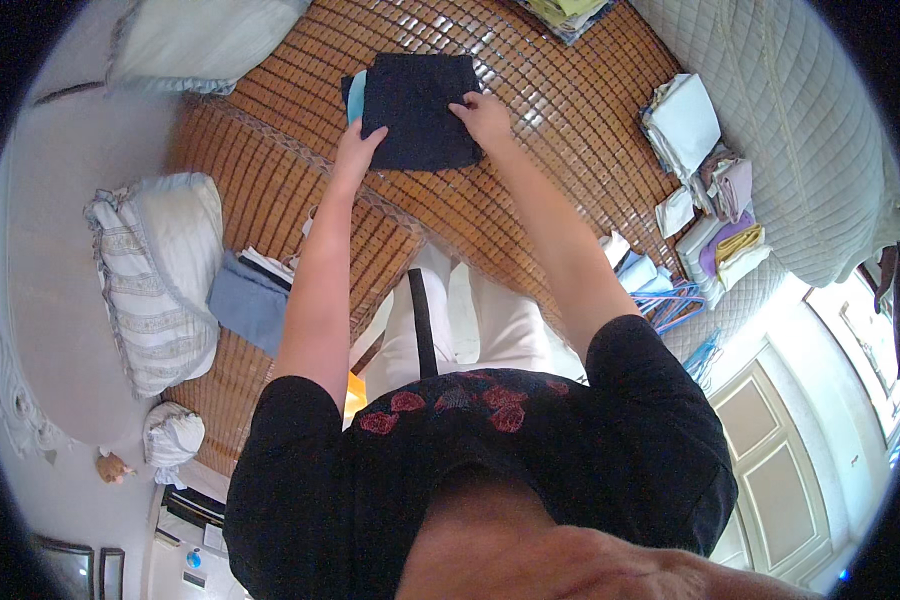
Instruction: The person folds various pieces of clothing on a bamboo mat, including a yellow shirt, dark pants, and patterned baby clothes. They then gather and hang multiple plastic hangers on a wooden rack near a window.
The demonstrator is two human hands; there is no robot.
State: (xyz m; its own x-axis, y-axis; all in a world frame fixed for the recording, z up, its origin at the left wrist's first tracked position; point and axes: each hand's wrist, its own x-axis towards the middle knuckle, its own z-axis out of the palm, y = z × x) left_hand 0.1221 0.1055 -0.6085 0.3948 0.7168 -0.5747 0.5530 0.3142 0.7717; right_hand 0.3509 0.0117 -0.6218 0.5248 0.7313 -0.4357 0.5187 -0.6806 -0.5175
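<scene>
A folded black garment (pixel 420 112) lies on a mat of brown tiles (pixel 300 97) in front of me, roughly square. A strip of light blue cloth (pixel 356 96) shows past its left edge, with a bit of dark cloth beside it. My left hand (pixel 355 150) grips the lower left edge, thumb on top. At the right edge my right hand (pixel 486 120) holds the same garment, its thumb also on top. The fingers under the edges are mostly hidden. Whether the stack is lifted off the mat I cannot tell.
Folded blue-grey cloth (pixel 247 300) and a rolled striped quilt (pixel 157 285) lie left. Right are folded white cloth (pixel 686 124), purple cloth (pixel 724 238) and hangers (pixel 671 304), by a quilted headboard (pixel 802 135). A pillow (pixel 202 41) and more folded cloth (pixel 570 15) sit at the far side.
</scene>
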